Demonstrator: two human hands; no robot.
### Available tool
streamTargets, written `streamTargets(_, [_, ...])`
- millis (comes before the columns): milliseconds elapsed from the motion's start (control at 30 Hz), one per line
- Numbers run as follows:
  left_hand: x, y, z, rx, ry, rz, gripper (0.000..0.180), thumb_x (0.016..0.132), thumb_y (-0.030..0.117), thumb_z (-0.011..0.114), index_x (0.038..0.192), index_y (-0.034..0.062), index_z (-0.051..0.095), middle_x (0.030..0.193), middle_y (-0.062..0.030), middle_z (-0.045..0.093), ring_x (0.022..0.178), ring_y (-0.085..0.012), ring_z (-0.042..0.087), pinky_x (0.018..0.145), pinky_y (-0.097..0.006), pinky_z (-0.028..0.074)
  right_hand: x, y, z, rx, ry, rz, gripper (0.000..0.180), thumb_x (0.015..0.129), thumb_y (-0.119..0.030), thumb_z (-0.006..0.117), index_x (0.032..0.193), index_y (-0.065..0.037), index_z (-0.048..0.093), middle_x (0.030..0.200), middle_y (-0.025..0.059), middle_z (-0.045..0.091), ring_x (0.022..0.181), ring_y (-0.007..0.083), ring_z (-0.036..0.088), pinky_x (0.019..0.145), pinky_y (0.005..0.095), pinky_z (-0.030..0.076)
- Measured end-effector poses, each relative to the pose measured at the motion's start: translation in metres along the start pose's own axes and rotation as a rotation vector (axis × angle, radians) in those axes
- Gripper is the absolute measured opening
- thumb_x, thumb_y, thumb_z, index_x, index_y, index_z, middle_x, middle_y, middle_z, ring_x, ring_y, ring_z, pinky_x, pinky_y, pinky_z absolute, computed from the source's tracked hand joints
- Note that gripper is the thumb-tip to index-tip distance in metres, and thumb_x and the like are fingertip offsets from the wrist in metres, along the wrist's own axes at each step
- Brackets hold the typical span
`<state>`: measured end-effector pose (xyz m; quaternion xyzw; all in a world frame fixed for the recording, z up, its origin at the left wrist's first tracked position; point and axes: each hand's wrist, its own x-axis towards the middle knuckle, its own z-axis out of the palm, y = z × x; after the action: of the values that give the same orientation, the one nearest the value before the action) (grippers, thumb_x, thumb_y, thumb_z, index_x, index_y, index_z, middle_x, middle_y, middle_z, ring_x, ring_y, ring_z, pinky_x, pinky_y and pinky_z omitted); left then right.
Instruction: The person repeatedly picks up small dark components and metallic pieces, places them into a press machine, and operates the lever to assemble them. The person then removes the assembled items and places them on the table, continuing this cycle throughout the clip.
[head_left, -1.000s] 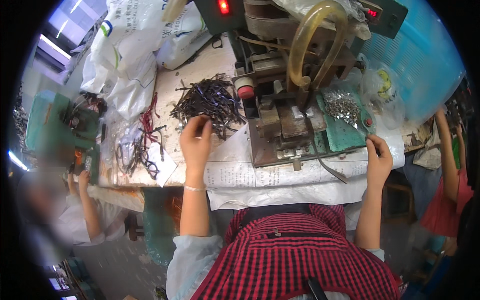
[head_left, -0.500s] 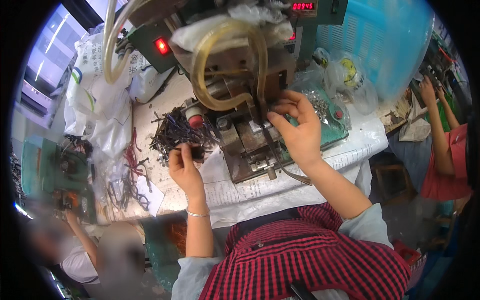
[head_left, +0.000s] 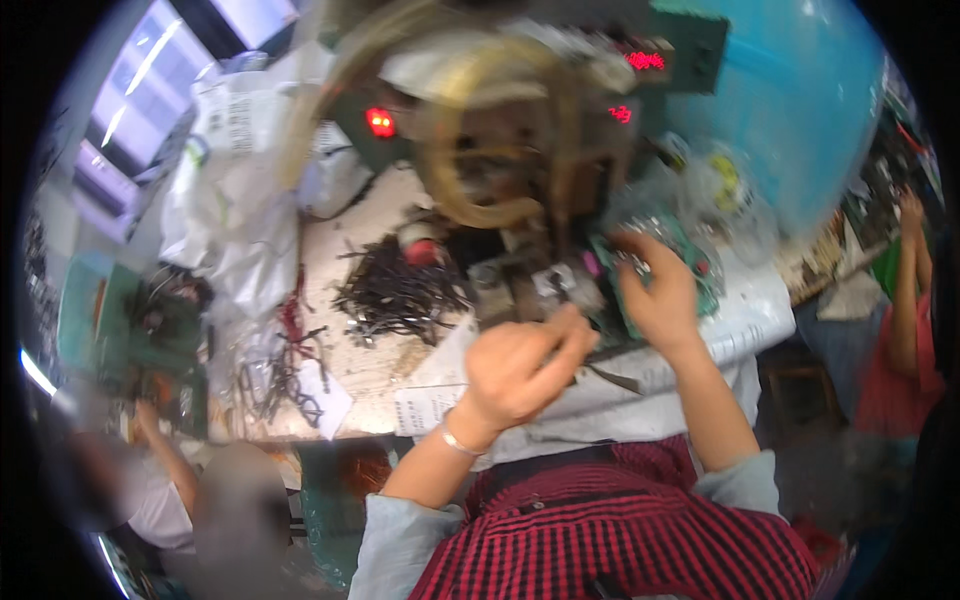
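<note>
- Left hand (head_left: 525,370), lower centre of the frame: thumb and fingers drawn together at the front of the metal machine (head_left: 492,285); blur hides whether anything is pinched there.
- Right hand (head_left: 660,295), right of centre: fingers curled over the green tray (head_left: 705,298); I cannot tell whether it grips anything.
- One dark strip (head_left: 615,381) shows just below and right of the left fingertips.
- The pile of dark strips (head_left: 400,295) lies left of centre, beside the red button (head_left: 421,252).
- White sheeting (head_left: 745,312) spreads at right, below the tray.
</note>
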<state>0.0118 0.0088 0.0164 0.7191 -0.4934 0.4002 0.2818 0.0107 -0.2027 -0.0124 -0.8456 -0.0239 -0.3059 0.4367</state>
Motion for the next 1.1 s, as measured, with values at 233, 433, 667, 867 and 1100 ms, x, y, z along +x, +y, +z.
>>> streamTargets(233, [-0.002, -0.003, 0.013, 0.048, 0.039, 0.040, 0.021, 0.074, 0.001, 0.085, 0.090, 0.0069, 0.073, 0.084, -0.0061, 0.073, 0.056, -0.0152, 0.063, 0.046, -0.027, 0.046, -0.026, 0.068, -0.030, -0.062, -0.021, 0.116, 0.022, 0.087, -0.005, 0.066, 0.108, -0.003, 0.073, 0.104, 0.0189, 0.074, 0.099, 0.0340, 0.071, 0.085, 0.0414, 0.055])
streamTargets(433, [0.002, -0.005, 0.015, 0.045, 0.043, 0.055, 0.021, 0.075, 0.001, 0.085, 0.092, 0.0061, 0.074, 0.085, -0.0069, 0.074, 0.056, -0.0159, 0.062, 0.047, -0.027, 0.046, -0.027, 0.101, -0.038, -0.114, 0.050, 0.184, 0.016, 0.084, -0.007, 0.072, 0.100, -0.003, 0.072, 0.098, 0.0137, 0.072, 0.091, 0.0347, 0.068, 0.085, 0.0402, 0.052])
streamTargets(667, [-0.006, 0.009, 0.016, -0.035, 0.016, -0.110, 0.026, 0.074, 0.001, 0.082, 0.099, 0.0041, 0.076, 0.100, -0.0117, 0.074, 0.069, -0.0217, 0.065, 0.057, -0.032, 0.050, -0.038, 0.080, -0.012, -0.489, 0.000, 0.094, 0.015, 0.077, -0.018, 0.081, 0.086, -0.009, 0.074, 0.091, 0.0114, 0.067, 0.095, 0.0351, 0.063, 0.085, 0.0469, 0.050])
streamTargets(867, [-0.060, 0.038, -0.040, -0.067, 0.010, -0.476, 0.041, 0.073, -0.011, 0.064, 0.106, 0.0052, 0.080, 0.111, -0.0169, 0.071, 0.093, -0.0290, 0.070, 0.081, -0.036, 0.058, -0.042, 0.084, -0.007, -0.416, 0.019, 0.161, 0.011, 0.079, -0.012, 0.077, 0.088, -0.007, 0.074, 0.092, 0.0108, 0.070, 0.089, 0.0314, 0.067, 0.082, 0.0409, 0.052])
streamTargets(1100, [-0.081, -0.042, -0.140, 0.470, 0.067, -0.678, 0.017, 0.083, -0.007, 0.072, 0.097, 0.0015, 0.074, 0.105, -0.0129, 0.068, 0.098, -0.0293, 0.063, 0.086, -0.039, 0.050, -0.039, 0.064, -0.018, 0.163, 0.119, 0.340, 0.013, 0.092, -0.004, 0.069, 0.105, -0.003, 0.072, 0.091, 0.0032, 0.069, 0.085, 0.0091, 0.062, 0.082, 0.0263, 0.050])
